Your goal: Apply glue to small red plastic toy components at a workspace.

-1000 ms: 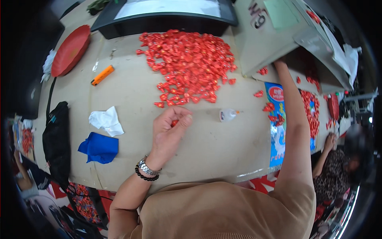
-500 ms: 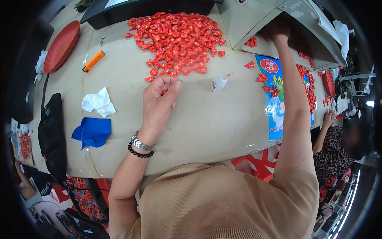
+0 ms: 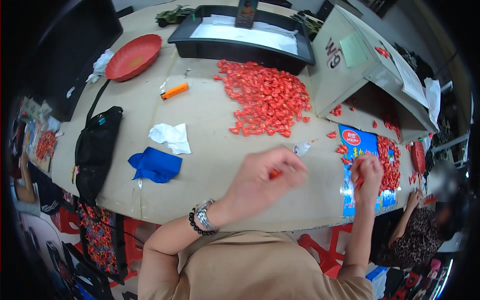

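Observation:
My left hand, smeared a little by motion, is in front of the red pile. Its fingers curl around a small glossy red piece, mostly hidden in the palm. Over the blue printed sheet my right hand is closed, with a bit of red showing at its fingers. A small white dropper bottle with a thin tip stands just beyond the left fingertips. Beyond it is a big pile of small shiny red pieces, whose exact kind I cannot make out.
A grey box with an open front stands right of the pile. Behind is a black tray holding white paper. Leftward lie an orange lighter-like object, white tissue, blue cloth, black bag and red dish. Another person sits at right.
My right hand has come out of the grey box, back toward me over the blue sheet. My left hand has moved right and nearer, still around its red piece. The view has shifted.

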`<state>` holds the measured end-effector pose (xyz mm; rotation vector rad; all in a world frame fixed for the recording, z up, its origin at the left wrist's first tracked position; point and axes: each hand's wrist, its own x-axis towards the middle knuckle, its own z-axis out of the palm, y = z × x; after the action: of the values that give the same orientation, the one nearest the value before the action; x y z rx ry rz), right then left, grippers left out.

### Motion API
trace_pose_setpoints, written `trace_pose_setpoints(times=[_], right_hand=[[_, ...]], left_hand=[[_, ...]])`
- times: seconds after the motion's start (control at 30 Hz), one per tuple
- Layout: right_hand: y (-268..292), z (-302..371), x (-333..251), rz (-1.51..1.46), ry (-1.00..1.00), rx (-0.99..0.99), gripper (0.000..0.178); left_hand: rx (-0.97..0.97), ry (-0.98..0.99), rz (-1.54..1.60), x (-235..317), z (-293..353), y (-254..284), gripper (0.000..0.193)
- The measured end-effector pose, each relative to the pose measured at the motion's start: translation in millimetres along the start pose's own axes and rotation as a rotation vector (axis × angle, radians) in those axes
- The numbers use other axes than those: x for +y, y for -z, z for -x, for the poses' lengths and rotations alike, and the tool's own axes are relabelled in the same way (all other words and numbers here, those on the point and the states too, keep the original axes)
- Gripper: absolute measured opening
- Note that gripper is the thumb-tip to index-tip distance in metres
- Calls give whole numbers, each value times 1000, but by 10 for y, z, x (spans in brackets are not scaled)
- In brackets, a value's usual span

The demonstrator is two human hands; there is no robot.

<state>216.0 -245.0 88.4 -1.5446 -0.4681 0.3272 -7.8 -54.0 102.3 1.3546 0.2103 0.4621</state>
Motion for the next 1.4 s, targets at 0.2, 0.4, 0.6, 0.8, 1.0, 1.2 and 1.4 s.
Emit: trace_pose_setpoints(times=[0.2, 0.4, 0.6, 0.8, 1.0, 1.2, 1.4], right_hand=[[-795, 344, 111, 126, -239, -476, 7], [-1556, 165, 430, 294, 323, -779, 11], [-1798, 214, 551, 616, 745, -796, 13], [-1841, 271, 745, 728, 987, -754, 18], [-1844, 325, 722, 841, 1054, -662, 19], [-1874, 267, 862, 731, 1067, -625, 22], [-1821, 310, 792, 741, 1054, -660, 31]], left_hand=[[-432, -65, -75, 1029, 83, -345, 13], [-187, -338, -179, 1299, 75, -619, 12], [-202, -452, -499, 1302, 117, -600, 12], [-210, -546, -822, 1283, 114, -600, 12], [-250, -645, -1119, 1204, 171, -586, 11], [-297, -699, -1408, 1086, 154, -522, 11], [-46, -265, -449, 682, -398, 33, 8]])
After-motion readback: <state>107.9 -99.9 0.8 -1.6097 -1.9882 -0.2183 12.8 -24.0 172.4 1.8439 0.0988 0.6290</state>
